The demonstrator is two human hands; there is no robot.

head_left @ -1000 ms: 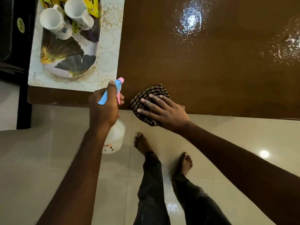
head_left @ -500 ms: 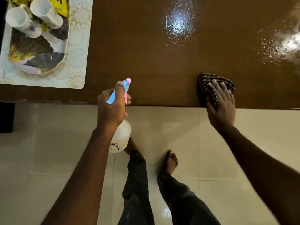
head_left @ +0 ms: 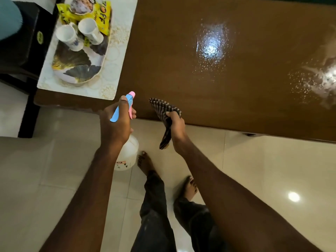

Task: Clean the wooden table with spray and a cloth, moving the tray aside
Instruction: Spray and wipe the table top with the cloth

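Observation:
The brown wooden table (head_left: 209,99) fills the upper part of the view, with wet spray drops shining near the middle and far right. My left hand (head_left: 116,122) grips a white spray bottle (head_left: 127,155) with a blue and pink trigger head, held at the table's near edge. My right hand (head_left: 176,128) holds a dark checked cloth (head_left: 163,111) lifted off the table at its near edge, one end hanging down. The patterned tray (head_left: 76,73) sits on a white placemat (head_left: 112,66) at the table's left end, carrying two white mugs (head_left: 69,37) and yellow snack packets (head_left: 101,17).
A dark chair or stand (head_left: 23,44) is beside the table's left end. Pale glossy floor tiles (head_left: 263,170) lie below the table edge. My bare feet (head_left: 145,162) and dark trousers are in front of the table.
My right hand came back left along the near edge and lifted the cloth, now gripping it instead of pressing it flat. My left hand kept the bottle in about the same place.

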